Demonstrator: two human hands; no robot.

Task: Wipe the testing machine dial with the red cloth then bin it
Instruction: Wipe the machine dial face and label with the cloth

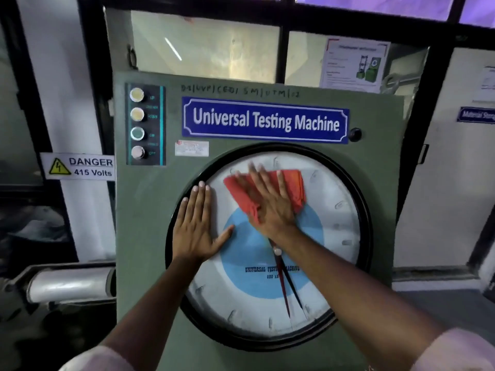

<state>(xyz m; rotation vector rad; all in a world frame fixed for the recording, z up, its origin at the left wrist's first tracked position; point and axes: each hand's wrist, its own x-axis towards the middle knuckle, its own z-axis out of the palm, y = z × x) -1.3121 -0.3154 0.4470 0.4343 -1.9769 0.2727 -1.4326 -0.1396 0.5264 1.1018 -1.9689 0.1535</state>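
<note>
The round dial (329, 236) with a black rim, white face and blue centre fills the front of the green testing machine (144, 236). My right hand (267, 207) lies flat, fingers spread, pressing the red cloth (293, 184) against the upper part of the dial glass; the hand is blurred. Flat on the dial's left rim rests my left hand (198, 226), fingers together and pointing up, holding nothing. Black and red pointers (288, 287) hang down from the dial's hub, under the glass.
A blue "Universal Testing Machine" plate (265, 120) sits above the dial. A strip of four round push buttons (138, 124) runs down the upper left of the panel. A "DANGER 415 Volts" sign (79, 167) hangs on the left. No bin shows.
</note>
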